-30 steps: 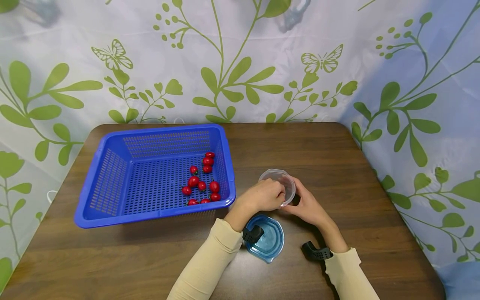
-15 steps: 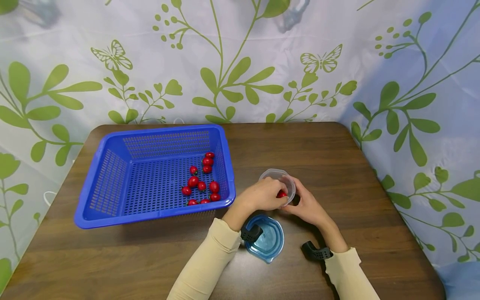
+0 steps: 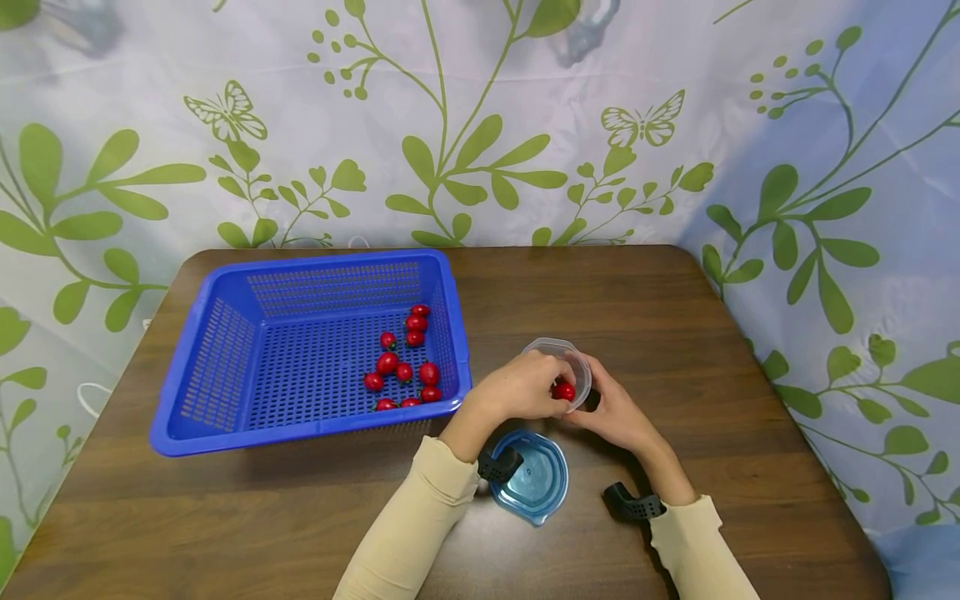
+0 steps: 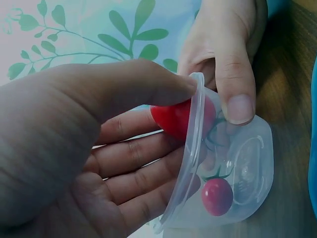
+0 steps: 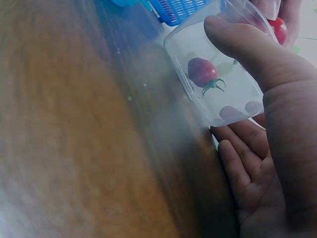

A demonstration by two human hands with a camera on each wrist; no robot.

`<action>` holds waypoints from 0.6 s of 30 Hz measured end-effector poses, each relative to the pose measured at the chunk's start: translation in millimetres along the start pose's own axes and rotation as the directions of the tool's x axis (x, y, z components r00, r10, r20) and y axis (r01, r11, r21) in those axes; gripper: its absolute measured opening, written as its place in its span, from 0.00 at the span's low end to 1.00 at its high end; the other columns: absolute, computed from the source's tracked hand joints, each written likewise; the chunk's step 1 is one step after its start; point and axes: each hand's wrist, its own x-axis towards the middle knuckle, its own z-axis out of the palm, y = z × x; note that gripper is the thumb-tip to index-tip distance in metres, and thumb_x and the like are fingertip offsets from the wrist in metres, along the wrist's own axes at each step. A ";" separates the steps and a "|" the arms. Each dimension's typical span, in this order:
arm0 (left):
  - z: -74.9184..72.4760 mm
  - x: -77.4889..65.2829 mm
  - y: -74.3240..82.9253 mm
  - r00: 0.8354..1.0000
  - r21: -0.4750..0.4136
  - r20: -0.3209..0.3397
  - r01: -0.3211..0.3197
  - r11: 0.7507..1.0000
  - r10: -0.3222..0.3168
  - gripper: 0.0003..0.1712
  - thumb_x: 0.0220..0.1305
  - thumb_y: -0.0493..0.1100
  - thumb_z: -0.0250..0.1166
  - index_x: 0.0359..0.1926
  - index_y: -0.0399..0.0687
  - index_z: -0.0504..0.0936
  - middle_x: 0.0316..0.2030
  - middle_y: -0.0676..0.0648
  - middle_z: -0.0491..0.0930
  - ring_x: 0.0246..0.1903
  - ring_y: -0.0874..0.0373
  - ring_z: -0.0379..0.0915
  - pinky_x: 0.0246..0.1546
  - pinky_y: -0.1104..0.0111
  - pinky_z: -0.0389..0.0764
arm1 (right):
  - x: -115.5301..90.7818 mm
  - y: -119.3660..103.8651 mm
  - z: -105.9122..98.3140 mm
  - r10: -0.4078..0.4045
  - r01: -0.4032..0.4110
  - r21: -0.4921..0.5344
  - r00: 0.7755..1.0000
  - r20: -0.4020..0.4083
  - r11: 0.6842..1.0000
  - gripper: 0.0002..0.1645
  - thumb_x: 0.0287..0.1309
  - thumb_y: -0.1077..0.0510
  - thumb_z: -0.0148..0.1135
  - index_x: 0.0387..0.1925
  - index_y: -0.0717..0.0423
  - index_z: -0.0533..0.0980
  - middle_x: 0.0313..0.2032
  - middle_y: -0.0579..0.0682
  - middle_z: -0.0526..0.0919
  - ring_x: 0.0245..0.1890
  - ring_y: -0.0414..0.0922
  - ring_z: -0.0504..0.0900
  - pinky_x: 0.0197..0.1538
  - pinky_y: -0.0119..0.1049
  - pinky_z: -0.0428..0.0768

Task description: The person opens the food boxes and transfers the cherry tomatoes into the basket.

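A clear plastic container [image 3: 551, 344] is tilted with its mouth toward my left side, and my right hand [image 3: 618, 410] grips it from the right. In the right wrist view the right thumb [image 5: 247, 47] lies along its wall. My left hand [image 3: 525, 388] reaches into the mouth, pinching a red cherry tomato [image 4: 171, 119] between thumb and fingers right at the rim. Another cherry tomato [image 4: 217, 197] with a green stalk lies inside the container. Below the left wrist a blue translucent lid [image 3: 534, 479] lies on the table, partly covered by the wrist strap.
A blue perforated basket [image 3: 453, 333] stands on the left of the wooden table [image 3: 225, 525], with several cherry tomatoes [image 3: 387, 362] gathered at its right end. A leaf-patterned curtain [image 3: 480, 200] hangs behind the table.
The left hand has shifted slightly within the container's mouth, and a red tomato has come into view by its fingers. The right hand, container, lid and basket stay put.
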 end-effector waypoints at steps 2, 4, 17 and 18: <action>-1.0 -0.6 0.5 1.000 0.009 -0.001 -0.006 1.000 0.006 0.16 0.64 0.44 0.73 0.51 0.44 0.87 0.39 0.50 0.86 0.31 0.64 0.75 0.33 0.81 0.76 | -0.1 0.3 -0.1 0.003 -0.003 0.002 1.000 0.000 1.000 0.54 0.54 0.58 0.78 0.77 0.51 0.58 0.73 0.58 0.67 0.69 0.61 0.72 0.69 0.59 0.71; -1.6 -1.0 0.8 1.000 0.010 -0.005 -0.007 1.000 0.007 0.16 0.64 0.44 0.74 0.51 0.44 0.87 0.38 0.50 0.86 0.30 0.64 0.75 0.33 0.81 0.76 | -0.1 0.4 0.0 0.006 -0.006 0.002 1.000 0.000 1.000 0.54 0.54 0.58 0.78 0.77 0.51 0.58 0.74 0.58 0.67 0.70 0.61 0.71 0.69 0.59 0.70; -5.8 -4.6 1.3 0.996 -0.062 -0.064 0.057 0.996 -0.061 0.18 0.65 0.41 0.72 0.54 0.43 0.84 0.44 0.48 0.86 0.37 0.60 0.79 0.38 0.78 0.79 | 0.5 -2.1 0.2 0.033 -0.033 -0.004 0.999 -0.008 0.999 0.55 0.53 0.53 0.79 0.77 0.46 0.58 0.71 0.57 0.70 0.69 0.62 0.73 0.66 0.62 0.73; -6.3 -4.8 1.6 0.996 -0.069 -0.071 0.056 0.996 -0.061 0.17 0.66 0.41 0.71 0.54 0.43 0.84 0.45 0.48 0.86 0.37 0.60 0.80 0.37 0.78 0.79 | 0.4 -2.0 0.1 0.031 -0.031 -0.007 1.000 -0.007 1.000 0.55 0.53 0.53 0.79 0.77 0.46 0.58 0.71 0.57 0.70 0.69 0.62 0.73 0.66 0.62 0.73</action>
